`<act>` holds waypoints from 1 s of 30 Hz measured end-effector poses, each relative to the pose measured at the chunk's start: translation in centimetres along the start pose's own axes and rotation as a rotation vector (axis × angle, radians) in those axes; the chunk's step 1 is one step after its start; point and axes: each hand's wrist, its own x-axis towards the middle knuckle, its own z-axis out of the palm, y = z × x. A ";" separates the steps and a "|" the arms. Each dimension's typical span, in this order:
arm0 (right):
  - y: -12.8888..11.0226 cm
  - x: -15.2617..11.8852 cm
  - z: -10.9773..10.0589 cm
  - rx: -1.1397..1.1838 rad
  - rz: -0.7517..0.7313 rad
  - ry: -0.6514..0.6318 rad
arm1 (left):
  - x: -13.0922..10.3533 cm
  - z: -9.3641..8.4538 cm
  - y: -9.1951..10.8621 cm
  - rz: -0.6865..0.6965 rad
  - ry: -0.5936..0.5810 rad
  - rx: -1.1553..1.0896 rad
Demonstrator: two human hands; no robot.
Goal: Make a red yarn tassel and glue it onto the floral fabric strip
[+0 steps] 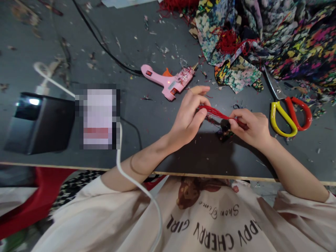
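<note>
A bundle of red threads stretches between my two hands, above the dark grey table. My left hand pinches one end of it between thumb and fingers, the index finger stretched out. At the other end, the thumb and fingers of my right hand are closed round the threads. Small dark scraps lie just below the bundle. Beyond my left hand rests a pink glue gun with an orange trigger. To the right of my right hand are scissors with one yellow and one red handle.
Floral fabric is heaped at the back right, with tangled red threads on it. A black cord runs to the glue gun. At left stand a dark box-shaped device and a blurred-out phone; a white cable crosses my left forearm.
</note>
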 end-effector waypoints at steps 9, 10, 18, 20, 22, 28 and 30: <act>-0.6 -0.6 0.8 -0.073 -0.118 -0.046 | -0.6 0.8 0.1 0.217 -0.295 0.093; -0.6 -0.6 0.9 -0.078 -0.125 -0.049 | -0.7 0.9 0.1 0.216 -0.304 0.091; -0.4 -0.7 0.8 -0.126 -0.143 -0.051 | -0.6 0.9 -0.1 0.196 -0.309 0.060; -0.4 -0.8 0.8 -0.137 -0.160 -0.043 | -0.6 0.9 0.0 0.183 -0.316 0.039; -0.4 -0.8 0.9 -0.142 -0.173 -0.041 | -0.6 1.0 -0.1 0.186 -0.309 0.019; -0.5 -0.6 0.9 -0.158 -0.159 -0.022 | -0.6 1.0 0.0 0.199 -0.286 -0.002; -0.5 -0.6 0.9 -0.162 -0.155 -0.014 | -0.5 0.8 0.2 0.178 -0.292 0.005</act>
